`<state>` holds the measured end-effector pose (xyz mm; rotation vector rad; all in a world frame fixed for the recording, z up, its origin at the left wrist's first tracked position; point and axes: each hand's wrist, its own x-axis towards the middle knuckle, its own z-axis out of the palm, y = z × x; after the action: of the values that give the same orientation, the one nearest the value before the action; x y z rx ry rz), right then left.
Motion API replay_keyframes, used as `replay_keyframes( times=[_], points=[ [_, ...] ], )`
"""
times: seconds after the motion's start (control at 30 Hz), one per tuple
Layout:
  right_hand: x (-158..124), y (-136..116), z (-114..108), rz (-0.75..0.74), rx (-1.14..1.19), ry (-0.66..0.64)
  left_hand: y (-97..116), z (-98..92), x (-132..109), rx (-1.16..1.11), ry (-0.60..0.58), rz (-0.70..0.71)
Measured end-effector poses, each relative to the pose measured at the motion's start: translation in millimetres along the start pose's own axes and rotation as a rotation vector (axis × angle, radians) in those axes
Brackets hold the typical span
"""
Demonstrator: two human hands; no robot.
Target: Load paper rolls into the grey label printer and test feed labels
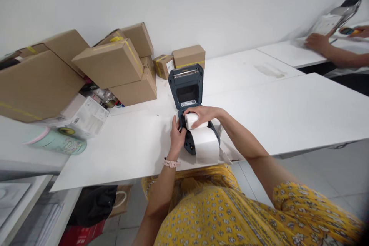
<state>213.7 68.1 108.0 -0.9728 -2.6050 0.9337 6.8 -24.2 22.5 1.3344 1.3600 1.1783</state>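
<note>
A dark label printer (189, 147) stands on the white table with its lid (186, 86) raised. Inside its body lies a white label roll (192, 120), with a loose strip of labels (205, 145) hanging out over the front. My right hand (203, 115) is closed over the top of the roll, thumb on the near side and fingers on the far side. At the printer's left edge, my left hand (177, 136) grips the casing, its thumb by the inside and the other fingers along the outer wall. The roll's underside is hidden.
Cardboard boxes (108, 63) are stacked at the back left, with smaller boxes (188, 57) behind the printer. A mint bottle (62, 142) lies at the left edge beside a white box (88, 117). Another person's hands (318, 42) work at the far right.
</note>
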Motion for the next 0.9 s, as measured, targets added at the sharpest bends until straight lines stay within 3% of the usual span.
replay_keyframes(
  times=[0.13, 0.2, 0.27, 0.33, 0.53, 0.7, 0.9],
  points=[
    [-43.8, 4.6, -27.4, -0.314, 0.625, 0.229, 2.4, 0.2, -1.1, -0.031, 0.008, -0.011],
    [-62.8, 0.2, -33.0, -0.354, 0.919, 0.432, 1.3, 1.2, -0.6, -0.045, 0.022, -0.011],
    [-75.5, -3.7, -33.9, -0.339, 1.066, 0.628, -0.6, 2.0, 0.0, -0.065, 0.028, -0.015],
    [-80.9, -0.5, -34.1, -0.249, 1.065, 0.742, -2.5, 2.5, 0.4, -0.079, 0.031, -0.018],
    [-58.4, 60.2, -37.4, 0.194, 0.716, 0.744, -5.0, 2.8, -0.6, -0.078, 0.041, 0.014],
    [-28.5, 107.9, -19.5, 0.277, 0.695, 0.746, -8.8, 3.0, -0.8, -0.079, 0.038, 0.014],
    [-13.6, 135.4, 9.7, 0.314, 0.71, 0.735, -9.3, 2.2, -1.2, -0.075, 0.031, 0.034]
  ],
)
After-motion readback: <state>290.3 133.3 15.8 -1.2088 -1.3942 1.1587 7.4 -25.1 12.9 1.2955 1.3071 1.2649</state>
